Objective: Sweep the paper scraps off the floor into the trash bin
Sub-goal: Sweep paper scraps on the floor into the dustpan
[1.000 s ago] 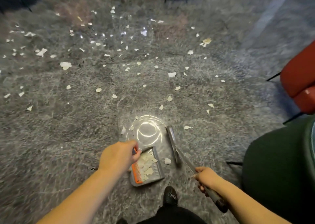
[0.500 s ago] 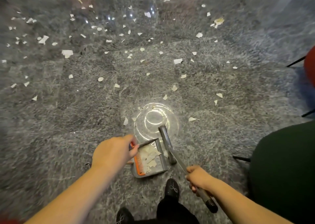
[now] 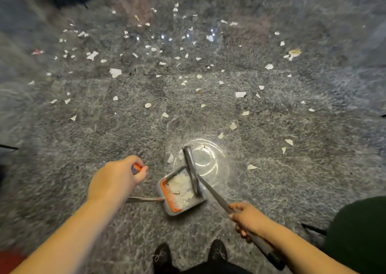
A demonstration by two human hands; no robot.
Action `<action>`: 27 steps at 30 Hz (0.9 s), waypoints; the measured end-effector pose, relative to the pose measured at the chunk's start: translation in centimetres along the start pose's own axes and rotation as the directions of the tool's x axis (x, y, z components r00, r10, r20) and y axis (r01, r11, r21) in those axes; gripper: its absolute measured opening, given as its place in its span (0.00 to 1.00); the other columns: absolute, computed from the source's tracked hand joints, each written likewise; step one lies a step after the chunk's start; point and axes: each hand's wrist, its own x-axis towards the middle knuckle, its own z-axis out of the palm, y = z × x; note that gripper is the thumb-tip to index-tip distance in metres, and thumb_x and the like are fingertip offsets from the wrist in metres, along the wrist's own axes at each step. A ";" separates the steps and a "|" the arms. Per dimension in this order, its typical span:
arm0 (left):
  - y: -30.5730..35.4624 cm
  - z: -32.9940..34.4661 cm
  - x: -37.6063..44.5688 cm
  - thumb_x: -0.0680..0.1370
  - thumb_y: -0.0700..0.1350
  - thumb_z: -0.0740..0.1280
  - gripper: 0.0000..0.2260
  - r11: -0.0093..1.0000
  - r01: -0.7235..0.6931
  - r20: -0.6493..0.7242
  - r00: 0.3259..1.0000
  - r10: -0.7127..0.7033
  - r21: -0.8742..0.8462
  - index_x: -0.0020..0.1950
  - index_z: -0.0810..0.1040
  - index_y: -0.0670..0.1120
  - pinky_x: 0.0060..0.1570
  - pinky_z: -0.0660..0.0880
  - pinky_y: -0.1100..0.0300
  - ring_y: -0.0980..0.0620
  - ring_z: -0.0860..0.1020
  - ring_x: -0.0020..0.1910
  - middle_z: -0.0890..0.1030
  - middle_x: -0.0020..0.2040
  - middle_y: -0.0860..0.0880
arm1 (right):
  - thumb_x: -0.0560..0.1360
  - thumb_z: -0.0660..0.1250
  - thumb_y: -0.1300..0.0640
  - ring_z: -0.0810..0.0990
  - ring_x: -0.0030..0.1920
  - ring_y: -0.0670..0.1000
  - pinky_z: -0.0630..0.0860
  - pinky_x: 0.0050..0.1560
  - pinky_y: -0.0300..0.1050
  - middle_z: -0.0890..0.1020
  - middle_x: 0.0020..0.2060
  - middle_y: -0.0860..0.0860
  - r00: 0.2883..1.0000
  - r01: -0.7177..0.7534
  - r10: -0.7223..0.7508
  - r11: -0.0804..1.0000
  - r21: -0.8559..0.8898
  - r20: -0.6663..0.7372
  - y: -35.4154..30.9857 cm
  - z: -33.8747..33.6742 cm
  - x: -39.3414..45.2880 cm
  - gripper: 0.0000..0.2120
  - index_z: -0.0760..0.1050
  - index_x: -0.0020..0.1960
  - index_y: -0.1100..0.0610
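Grey broom head (image 3: pixel 193 170) now crosses the dustpan (image 3: pixel 183 192) — both hands still gripping handles.

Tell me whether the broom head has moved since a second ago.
Yes. The broom head has swung left across the bright glare patch on the floor and now lies over the dustpan mouth.

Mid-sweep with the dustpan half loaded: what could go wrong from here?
The dustpan already holds scraps; tipping it by its long handle could spill them back out. The broom head lies across the pan mouth, so a hard stroke might flick pieces out. Scattered paper scraps may cling in the shaggy carpet.
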 end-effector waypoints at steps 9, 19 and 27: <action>-8.1 -4.7 8.3 0.74 0.61 0.68 0.08 0.996 0.091 -0.062 0.994 -0.090 0.011 0.41 0.77 0.59 0.31 0.69 0.59 0.48 0.75 0.35 0.78 0.33 0.57 | 0.79 0.58 0.61 0.69 0.19 0.48 0.65 0.22 0.35 0.72 0.20 0.51 0.997 -0.013 0.016 0.999 0.038 -0.069 -9.2 3.6 6.2 0.18 0.68 0.67 0.49; -14.1 -2.7 20.9 0.75 0.61 0.66 0.08 0.998 0.039 0.063 0.997 -0.042 0.055 0.43 0.76 0.59 0.29 0.65 0.60 0.50 0.72 0.33 0.72 0.31 0.57 | 0.79 0.57 0.64 0.69 0.19 0.49 0.66 0.23 0.37 0.72 0.22 0.54 0.980 -0.117 0.121 0.993 0.036 -0.155 -18.1 7.9 15.3 0.10 0.67 0.58 0.53; -16.4 -2.5 26.2 0.74 0.62 0.66 0.09 0.998 0.025 0.042 0.999 -0.028 0.063 0.40 0.74 0.59 0.29 0.63 0.60 0.48 0.72 0.33 0.72 0.30 0.56 | 0.79 0.55 0.65 0.69 0.20 0.49 0.66 0.23 0.37 0.71 0.26 0.55 0.984 -0.164 0.155 0.982 -0.090 -0.093 -22.5 12.5 18.7 0.11 0.72 0.58 0.61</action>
